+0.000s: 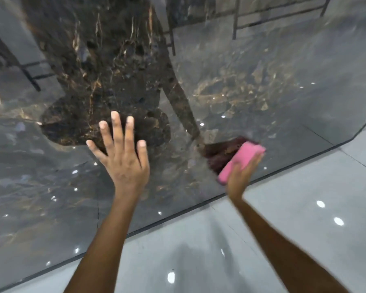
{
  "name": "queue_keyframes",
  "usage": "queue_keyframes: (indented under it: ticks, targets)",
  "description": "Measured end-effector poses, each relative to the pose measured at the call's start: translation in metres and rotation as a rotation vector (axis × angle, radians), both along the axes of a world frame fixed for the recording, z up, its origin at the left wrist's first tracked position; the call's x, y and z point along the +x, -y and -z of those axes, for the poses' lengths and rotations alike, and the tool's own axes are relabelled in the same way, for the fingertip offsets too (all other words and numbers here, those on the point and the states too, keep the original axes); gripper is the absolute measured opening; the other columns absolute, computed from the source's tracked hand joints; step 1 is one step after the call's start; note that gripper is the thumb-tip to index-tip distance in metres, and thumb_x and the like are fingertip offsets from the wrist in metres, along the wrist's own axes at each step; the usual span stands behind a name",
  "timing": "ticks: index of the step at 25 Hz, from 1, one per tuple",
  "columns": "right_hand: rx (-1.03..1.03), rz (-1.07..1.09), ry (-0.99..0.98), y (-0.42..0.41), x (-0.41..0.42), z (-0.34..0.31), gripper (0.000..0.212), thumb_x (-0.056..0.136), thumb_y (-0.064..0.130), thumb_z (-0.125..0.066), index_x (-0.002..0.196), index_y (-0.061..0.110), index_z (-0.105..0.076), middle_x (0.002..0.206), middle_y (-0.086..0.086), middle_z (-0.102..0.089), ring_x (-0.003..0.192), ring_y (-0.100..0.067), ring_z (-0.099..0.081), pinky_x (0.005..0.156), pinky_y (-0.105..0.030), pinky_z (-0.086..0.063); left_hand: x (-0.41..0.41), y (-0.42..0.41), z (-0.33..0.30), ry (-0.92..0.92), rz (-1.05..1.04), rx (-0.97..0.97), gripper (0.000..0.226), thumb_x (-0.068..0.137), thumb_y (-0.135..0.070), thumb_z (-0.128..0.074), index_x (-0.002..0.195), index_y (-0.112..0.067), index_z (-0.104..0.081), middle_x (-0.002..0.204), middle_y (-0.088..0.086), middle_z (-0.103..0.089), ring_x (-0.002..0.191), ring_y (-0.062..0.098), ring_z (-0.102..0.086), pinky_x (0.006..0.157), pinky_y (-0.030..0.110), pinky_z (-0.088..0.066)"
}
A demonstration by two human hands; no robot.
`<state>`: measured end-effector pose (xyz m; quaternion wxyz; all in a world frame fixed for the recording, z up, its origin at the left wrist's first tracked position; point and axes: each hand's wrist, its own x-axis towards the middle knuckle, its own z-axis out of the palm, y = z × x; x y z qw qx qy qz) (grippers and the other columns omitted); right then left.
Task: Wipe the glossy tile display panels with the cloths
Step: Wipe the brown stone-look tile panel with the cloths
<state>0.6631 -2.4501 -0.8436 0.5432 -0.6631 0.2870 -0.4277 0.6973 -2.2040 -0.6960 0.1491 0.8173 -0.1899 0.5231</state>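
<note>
A tile showroom: a glossy marble-patterned display panel [262, 92] stands on polished grey floor tiles [283, 229].

Open glossy panel [262, 85] above both hands; nothing standing between.
</note>
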Motion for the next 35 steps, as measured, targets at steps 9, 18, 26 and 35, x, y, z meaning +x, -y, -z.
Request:
queue_keyframes:
  ticks: [9, 18, 26, 35]
  targets:
    - [0.64, -0.283, -0.149, -0.119, -0.006, 0.119, 0.094, 0.089, 0.049, -0.063, 0.148, 0.053, 0.01, 0.162, 0.0, -0.013, 0.13, -0.023, -0.034, 0.095, -0.032, -0.038, 0.019, -0.006, 0.012, 0.191, -0.135, 0.106, 0.063, 0.102, -0.038, -0.026, 0.157, -0.024, 0.002, 0.163, -0.007, 0.016, 0.149, 0.017, 0.015, 0.117, 0.049, 0.011]
    - [0.616, 0.135, -0.028, 0.068, 0.01, 0.008, 0.064, 0.08, 0.032, -0.056, 0.139, 0.011, -0.043, 0.129, -0.009, -0.056, 0.111, -0.025, -0.058, 0.101, -0.043, -0.046, 0.026, -0.004, 0.02, 0.277, -0.184, 0.111, 0.06, 0.102, -0.038, -0.019, 0.157, -0.022, -0.001, 0.164, -0.003, 0.01, 0.151, 0.02, 0.009, 0.118, 0.05, 0.006]
    - [-0.45, -0.246, 0.161, 0.022, 0.006, -0.075, 0.062, 0.102, 0.042, -0.04, 0.155, 0.026, -0.011, 0.161, -0.019, -0.002, 0.15, -0.035, -0.002, 0.122, -0.046, -0.004, 0.009, 0.003, 0.004, 0.14, -0.139, 0.031, 0.057, 0.101, -0.033, -0.038, 0.154, -0.028, -0.017, 0.164, -0.004, -0.004, 0.151, 0.018, 0.002, 0.117, 0.051, 0.001]
    - [-1.479, -0.277, 0.294, -0.024, 0.011, -0.197, 0.086, 0.081, 0.028, -0.06, 0.155, 0.028, -0.015, 0.164, 0.002, -0.003, 0.15, -0.023, -0.006, 0.12, -0.041, -0.013, 0.018, 0.042, -0.201, 0.229, -0.066, -0.183, 0.05, 0.101, -0.032, -0.035, 0.149, -0.019, -0.026, 0.154, 0.02, -0.025, 0.142, 0.045, -0.016, 0.116, 0.056, -0.002]
